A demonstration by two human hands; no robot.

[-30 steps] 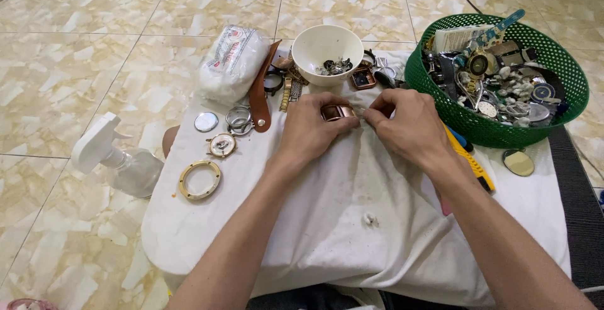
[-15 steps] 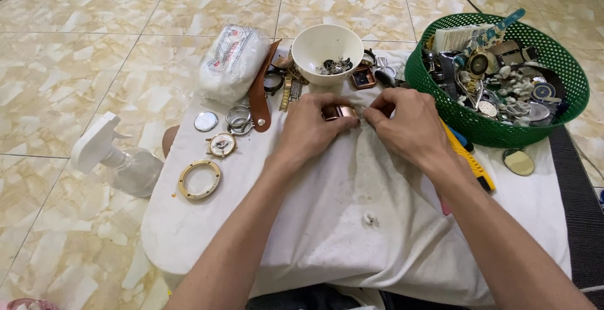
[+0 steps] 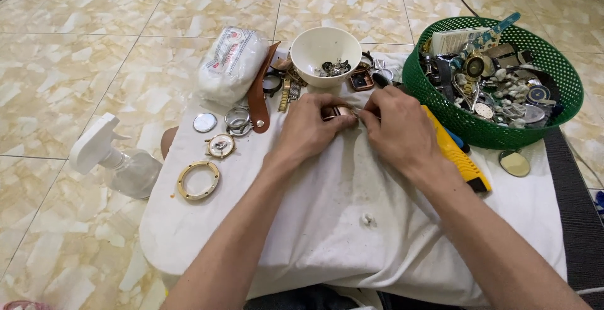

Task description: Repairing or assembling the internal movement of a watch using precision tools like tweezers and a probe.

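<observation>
Just above the centre of the frame, your left hand [image 3: 311,127] pinches a small copper-coloured watch case [image 3: 340,112] between thumb and fingers, holding it down against the white cloth [image 3: 352,234]. Your right hand [image 3: 396,127] meets it from the right, fingertips drawn narrow and pressed to the case's right edge; whether they grip a fine tool there is too small to tell.

The case looks light, rigid metal with a smooth finish, so it is likely to slip or twist if you hold it only by its faces. Take it by the rim, thumb on one side and fingers on the other, and let the cloth take the downward pressure. Any glass or thin parts on it would be fragile, so squeeze no harder than it takes to stop it turning.

Just beyond your hands stands a white bowl [image 3: 326,52] with small dark parts in it. Left of that lie a brown leather strap [image 3: 258,99], a plastic bag [image 3: 229,65], a few loose rings, a small dial [image 3: 221,146] and a gold bezel ring [image 3: 198,180]. A spray bottle [image 3: 116,162] lies on the tiled floor at the left. At the upper right sits a green basket [image 3: 566,90] full of watch parts, with a yellow utility knife [image 3: 454,153] under your right wrist and a round glass [image 3: 514,163] near it.
</observation>
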